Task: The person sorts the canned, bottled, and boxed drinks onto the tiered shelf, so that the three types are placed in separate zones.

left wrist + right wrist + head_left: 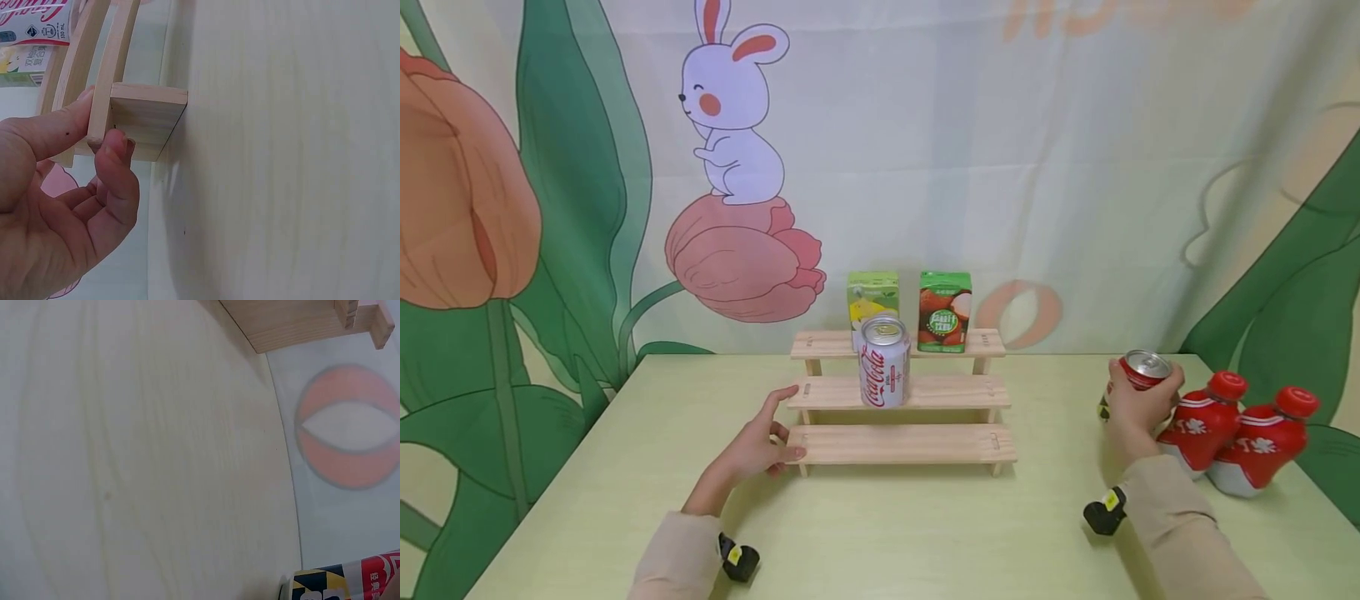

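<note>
My left hand (758, 446) pinches the left end of a three-tier wooden shelf (902, 443), with thumb and a finger on the lowest board in the left wrist view. A white Coca-Cola can (883, 375) stands upright on the middle tier. Behind it on the top tier are a green-and-yellow juice box (874, 292) and a green lychee juice box (945, 312). Over at the right, my right hand (1138, 408) grips a dark red drink can (1146, 368), its silver top showing. Its yellow-and-black patterned end (325, 584) shows at the right wrist view's lower edge.
Two red-and-white bottles (1262, 442) with red caps stand close beside the right hand. A printed curtain (880, 167) hangs behind the pale wooden table (917, 542). Each forearm carries a small black wrist camera (1105, 511).
</note>
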Motion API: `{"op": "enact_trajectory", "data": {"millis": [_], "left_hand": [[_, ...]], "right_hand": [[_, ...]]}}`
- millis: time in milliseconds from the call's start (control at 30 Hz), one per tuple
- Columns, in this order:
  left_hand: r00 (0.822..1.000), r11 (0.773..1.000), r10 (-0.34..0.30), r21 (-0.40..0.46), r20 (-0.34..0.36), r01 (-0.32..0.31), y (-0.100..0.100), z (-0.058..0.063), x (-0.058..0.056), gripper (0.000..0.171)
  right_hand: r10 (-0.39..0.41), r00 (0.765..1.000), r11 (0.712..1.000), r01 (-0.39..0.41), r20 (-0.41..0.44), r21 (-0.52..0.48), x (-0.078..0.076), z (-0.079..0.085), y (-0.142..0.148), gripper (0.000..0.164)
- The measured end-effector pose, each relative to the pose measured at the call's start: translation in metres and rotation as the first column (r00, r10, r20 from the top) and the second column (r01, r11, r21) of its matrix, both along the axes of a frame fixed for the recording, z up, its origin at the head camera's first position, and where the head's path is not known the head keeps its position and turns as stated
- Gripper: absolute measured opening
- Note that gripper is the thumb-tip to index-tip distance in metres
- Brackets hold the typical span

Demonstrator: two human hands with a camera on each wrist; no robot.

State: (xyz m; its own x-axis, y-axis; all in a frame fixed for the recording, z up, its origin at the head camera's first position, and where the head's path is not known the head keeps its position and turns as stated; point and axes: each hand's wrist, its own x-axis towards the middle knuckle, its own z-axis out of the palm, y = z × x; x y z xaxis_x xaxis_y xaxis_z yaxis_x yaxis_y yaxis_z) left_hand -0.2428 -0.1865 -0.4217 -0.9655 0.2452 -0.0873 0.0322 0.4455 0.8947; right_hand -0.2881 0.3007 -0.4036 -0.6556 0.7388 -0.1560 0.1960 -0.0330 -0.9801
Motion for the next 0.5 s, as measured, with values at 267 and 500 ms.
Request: {"op": "enact_trajectory", "data": {"millis": [267,500], "left_hand": [[1.000,1.000,-0.001,0.002,0.005,0.001,0.001,0.000,0.000,0.086],[1.000,1.000,0.009,-0.003,0.005,-0.009,0.001,0.000,-0.001,0.086]], "right_hand": [[0.040,0.999,0.999,-0.040,-0.014,0.023,0.008,0.005,-0.002,0.078],[0.086,0.996,0.989,-0.082,-0.023,0.127,0.019,0.014,-0.007,0.077]]}}
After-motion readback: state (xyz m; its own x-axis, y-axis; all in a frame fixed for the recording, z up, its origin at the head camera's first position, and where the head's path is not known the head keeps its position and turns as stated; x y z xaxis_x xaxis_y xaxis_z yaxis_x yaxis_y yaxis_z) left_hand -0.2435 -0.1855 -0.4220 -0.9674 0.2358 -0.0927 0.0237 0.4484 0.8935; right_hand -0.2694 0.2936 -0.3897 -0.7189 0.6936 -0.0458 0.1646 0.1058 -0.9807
